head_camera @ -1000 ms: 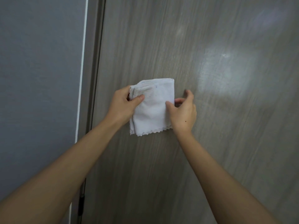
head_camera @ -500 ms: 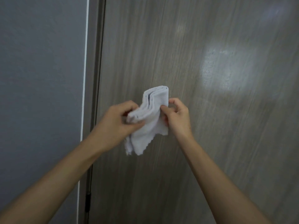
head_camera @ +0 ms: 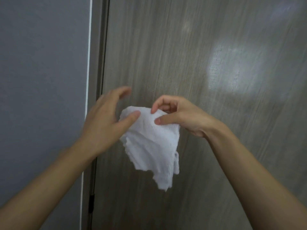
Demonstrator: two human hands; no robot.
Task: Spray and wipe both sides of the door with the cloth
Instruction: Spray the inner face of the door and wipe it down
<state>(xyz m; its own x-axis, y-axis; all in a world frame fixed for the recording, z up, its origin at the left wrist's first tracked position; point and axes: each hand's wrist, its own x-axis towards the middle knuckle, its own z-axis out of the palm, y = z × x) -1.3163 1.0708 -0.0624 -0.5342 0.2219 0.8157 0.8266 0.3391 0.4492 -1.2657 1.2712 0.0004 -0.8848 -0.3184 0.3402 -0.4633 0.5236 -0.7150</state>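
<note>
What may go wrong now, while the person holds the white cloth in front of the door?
1. Only the right hand pinches the cloth, at its top; the left hand is open, with its thumb against the cloth. It may slip and fall.
2. The cloth hangs loose and crumpled, so it would likely wipe the door unevenly unless refolded.

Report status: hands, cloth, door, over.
Right hand pinches the white cloth at its top edge; cloth hangs crumpled off the door. Left hand open, thumb touching cloth. Nothing in the way.
</note>
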